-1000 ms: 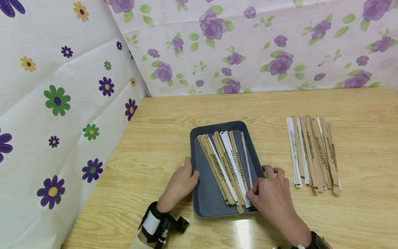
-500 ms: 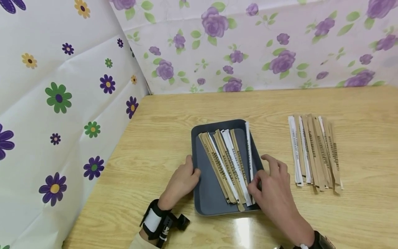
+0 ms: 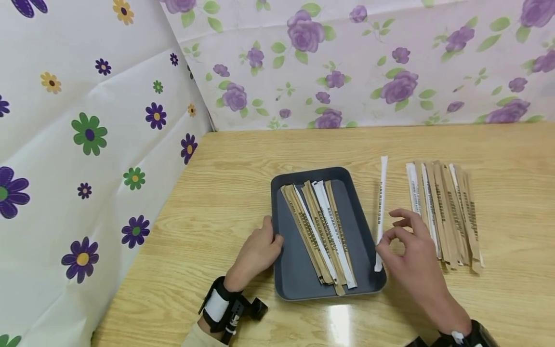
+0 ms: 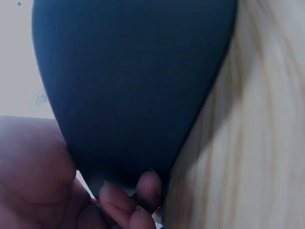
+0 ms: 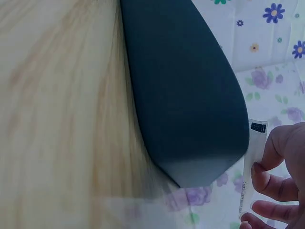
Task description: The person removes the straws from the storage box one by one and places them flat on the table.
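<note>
A white paper-wrapped straw (image 3: 381, 197) stands over the right rim of a dark grey tray (image 3: 291, 272), its lower end pinched between my right hand's (image 3: 412, 265) thumb and index finger. In the right wrist view, the printed white wrapper (image 5: 256, 148) shows beside the tray's outer wall (image 5: 186, 86). My left hand (image 3: 256, 253) grips the tray's left rim; in the left wrist view its fingertips (image 4: 149, 187) curl at the tray's edge. Several brown and white wrapped straws (image 3: 323, 236) lie side by side inside the tray, slanting.
A second group of brown and white wrapped straws (image 3: 453, 217) lies on the wooden table (image 3: 234, 168) to the right, partly hidden behind my right hand. Flower-printed sheets (image 3: 364, 67) stand at the back and left of the table.
My right hand has lifted the white straw from the tray's right side and carried it right, past the rim. My left hand stays on the tray.
</note>
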A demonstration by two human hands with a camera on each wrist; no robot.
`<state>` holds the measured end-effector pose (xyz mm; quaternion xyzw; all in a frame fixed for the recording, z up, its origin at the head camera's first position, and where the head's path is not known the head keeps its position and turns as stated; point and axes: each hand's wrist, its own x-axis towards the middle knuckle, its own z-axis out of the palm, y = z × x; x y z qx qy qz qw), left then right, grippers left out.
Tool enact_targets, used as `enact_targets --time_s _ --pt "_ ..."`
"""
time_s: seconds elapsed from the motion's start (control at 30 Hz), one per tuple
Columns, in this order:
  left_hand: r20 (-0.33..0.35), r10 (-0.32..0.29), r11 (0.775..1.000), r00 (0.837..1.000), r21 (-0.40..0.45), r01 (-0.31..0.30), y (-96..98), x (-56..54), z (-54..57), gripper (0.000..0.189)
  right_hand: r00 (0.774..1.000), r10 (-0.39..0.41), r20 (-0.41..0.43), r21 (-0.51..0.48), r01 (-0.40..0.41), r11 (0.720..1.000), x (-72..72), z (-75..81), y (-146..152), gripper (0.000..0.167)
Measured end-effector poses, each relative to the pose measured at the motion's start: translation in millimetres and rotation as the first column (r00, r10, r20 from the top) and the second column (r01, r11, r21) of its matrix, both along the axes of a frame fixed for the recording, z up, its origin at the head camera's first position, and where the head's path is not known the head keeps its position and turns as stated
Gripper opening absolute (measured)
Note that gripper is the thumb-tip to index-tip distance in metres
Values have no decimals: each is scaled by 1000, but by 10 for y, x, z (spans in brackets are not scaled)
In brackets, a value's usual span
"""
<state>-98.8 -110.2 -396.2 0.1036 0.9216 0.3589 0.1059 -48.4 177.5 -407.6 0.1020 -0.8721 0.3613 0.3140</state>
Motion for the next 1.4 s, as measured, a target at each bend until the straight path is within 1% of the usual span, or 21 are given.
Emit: enact_targets --time_s 0.2,0.47,0.6,0.7,0.97,1.1,1.4 --pt "15 -16 1000 1000 -6 16 30 -5 14 58 999 -35 31 6 34 999 37 -10 167 18" --pt "1 -21 1000 1000 -13 21 46 -20 15 56 998 -53 38 26 52 998 34 -35 392 20" --pt "0 -20 1000 1000 -12 20 37 -20 5 56 994 -60 88 52 56 997 48 -39 495 22" --pt "0 -20 1000 1000 -13 20 34 -17 4 56 992 -63 112 53 57 997 57 -31 556 21" --pt "-14 -20 1000 1000 -2 20 16 -10 7 53 995 -50 92 85 42 996 44 -15 670 19" --pt "-20 -16 1000 1000 4 16 7 -10 -2 49 993 -37 112 80 28 996 50 -24 718 21" --pt "-18 -9 1000 1000 12 9 0 -12 -18 46 995 -19 95 113 8 994 37 -55 846 26"
